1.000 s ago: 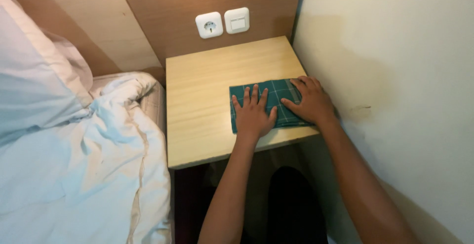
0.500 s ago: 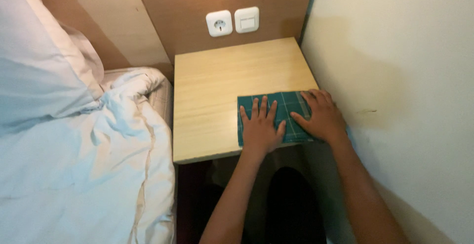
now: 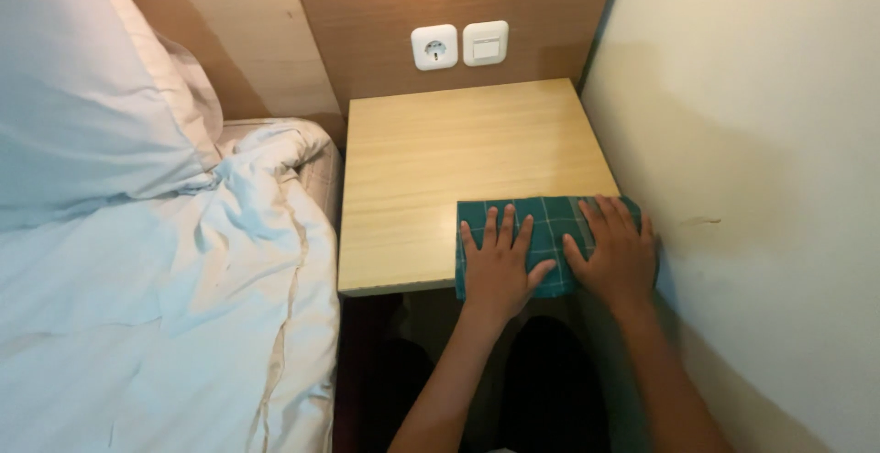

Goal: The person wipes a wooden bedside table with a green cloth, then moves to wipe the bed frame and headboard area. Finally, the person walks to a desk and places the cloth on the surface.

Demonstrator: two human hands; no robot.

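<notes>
We see both hands lying flat on a green checked cloth (image 3: 548, 233) that sits at the front right corner of a light wooden bedside table (image 3: 440, 178), at about five o'clock on the tabletop. The cloth's front edge reaches the table's front edge and seems to hang slightly over it, and its right end lies just beside the cream wall (image 3: 761, 187).

Our left hand (image 3: 500, 265) rests palm down on the left half of the cloth, fingers spread and pointing toward twelve o'clock, thumb angled out toward two o'clock. Our right hand (image 3: 616, 253) rests palm down on the right half, fingers slightly fanned, its outer edge close to the wall. The two hands lie side by side, the thumbs near each other but apart. Neither hand pinches anything; both simply press open on the fabric.

At twelve o'clock from the table, on the brown wood panel (image 3: 385, 4), we find a white wall socket (image 3: 434, 47) and just to its right a white light switch (image 3: 485, 42). At nine o'clock lies a bed with a rumpled white duvet (image 3: 174, 297), and a white pillow (image 3: 82, 104) sits at about ten o'clock.
</notes>
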